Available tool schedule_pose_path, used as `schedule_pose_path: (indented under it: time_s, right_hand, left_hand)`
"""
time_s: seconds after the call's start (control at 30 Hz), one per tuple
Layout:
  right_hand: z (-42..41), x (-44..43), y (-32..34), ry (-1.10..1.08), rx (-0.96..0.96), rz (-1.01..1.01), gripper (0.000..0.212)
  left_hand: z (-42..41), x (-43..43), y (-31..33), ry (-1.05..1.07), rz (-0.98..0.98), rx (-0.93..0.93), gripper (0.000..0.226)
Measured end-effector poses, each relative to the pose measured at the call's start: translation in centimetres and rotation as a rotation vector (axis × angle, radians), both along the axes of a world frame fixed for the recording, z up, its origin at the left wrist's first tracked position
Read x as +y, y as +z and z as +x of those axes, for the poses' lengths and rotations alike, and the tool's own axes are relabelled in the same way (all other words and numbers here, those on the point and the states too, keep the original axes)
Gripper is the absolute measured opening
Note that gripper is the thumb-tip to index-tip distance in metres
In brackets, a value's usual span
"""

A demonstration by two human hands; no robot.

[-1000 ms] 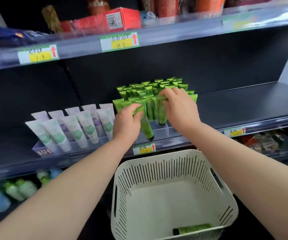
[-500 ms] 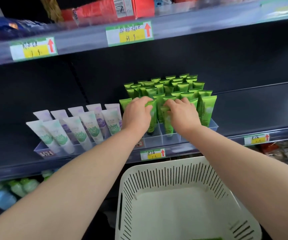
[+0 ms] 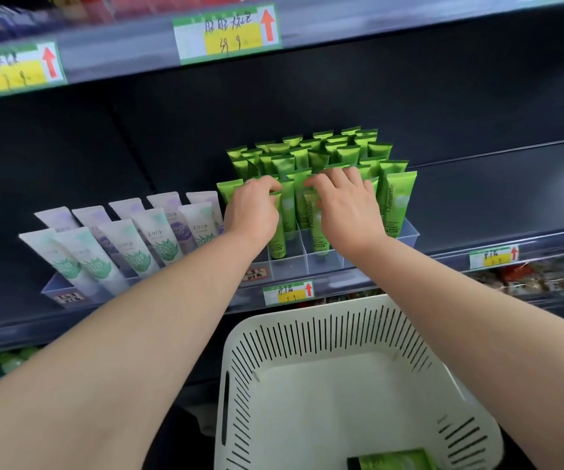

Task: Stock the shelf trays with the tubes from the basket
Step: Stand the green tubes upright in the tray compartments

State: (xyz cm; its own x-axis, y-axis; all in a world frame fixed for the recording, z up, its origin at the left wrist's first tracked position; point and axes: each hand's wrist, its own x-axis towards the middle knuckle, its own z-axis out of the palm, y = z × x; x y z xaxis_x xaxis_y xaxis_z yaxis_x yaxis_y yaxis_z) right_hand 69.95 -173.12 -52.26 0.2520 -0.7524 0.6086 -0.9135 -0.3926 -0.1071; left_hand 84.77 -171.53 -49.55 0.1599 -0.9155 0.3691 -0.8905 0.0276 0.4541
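Several green tubes (image 3: pixel 397 201) stand upright in a clear divided tray (image 3: pixel 409 232) on the middle shelf. My left hand (image 3: pixel 251 208) pinches the top of a green tube (image 3: pixel 278 239) that stands in a front slot. Just to its right, my right hand (image 3: pixel 348 205) holds the top of another green tube (image 3: pixel 318 235) in the neighbouring slot, with its fingers lying over the tubes behind. Below the shelf is the white slotted basket (image 3: pixel 307 334), with one green tube (image 3: pixel 392 461) lying at its near edge.
A second clear tray (image 3: pixel 53 290) on the left holds leaning white tubes (image 3: pixel 138 245) with green and purple prints. Price labels (image 3: pixel 287 291) line the shelf edges. The upper shelf (image 3: pixel 409 25) overhangs close above, and packaged goods (image 3: pixel 538 276) fill the lower shelf.
Both hands have lowered their green tubes into the front slots of the tray. The view has shifted closer to the shelf, and the basket now sits lower in the frame.
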Motion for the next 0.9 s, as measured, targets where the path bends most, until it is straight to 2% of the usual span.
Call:
schedule_pose_path:
  time_s: [0.17,0.37,0.53,0.63,0.8,0.9]
  right_hand:
    - [-0.1,1.3,0.0,0.020,0.005,-0.038,0.049]
    - [-0.8,4.0,-1.2,0.040,0.047,-0.046,0.050]
    - [-2.9,7.4,-4.5,0.046,0.083,0.028,0.045]
    - [-4.2,9.5,-7.7,0.066,0.121,0.141,0.049]
    - [-6.3,11.6,-13.1,0.116,0.198,0.487,0.036]
    - [-7.3,12.5,-15.8,0.124,0.244,0.612,0.033]
  left_hand:
    - [-0.2,1.0,0.7,0.011,-0.082,-0.022,0.027]
    - [-0.8,3.7,0.8,-0.099,-0.111,-0.015,0.024]
    - [-2.0,6.6,-2.4,-0.174,-0.038,0.018,0.019]
    - [-2.5,8.1,-5.5,-0.209,0.043,0.040,0.018]
    - [-3.4,9.8,-11.1,-0.264,0.283,-0.034,0.017]
    - [-3.8,10.3,-14.4,-0.284,0.446,-0.049,0.019]
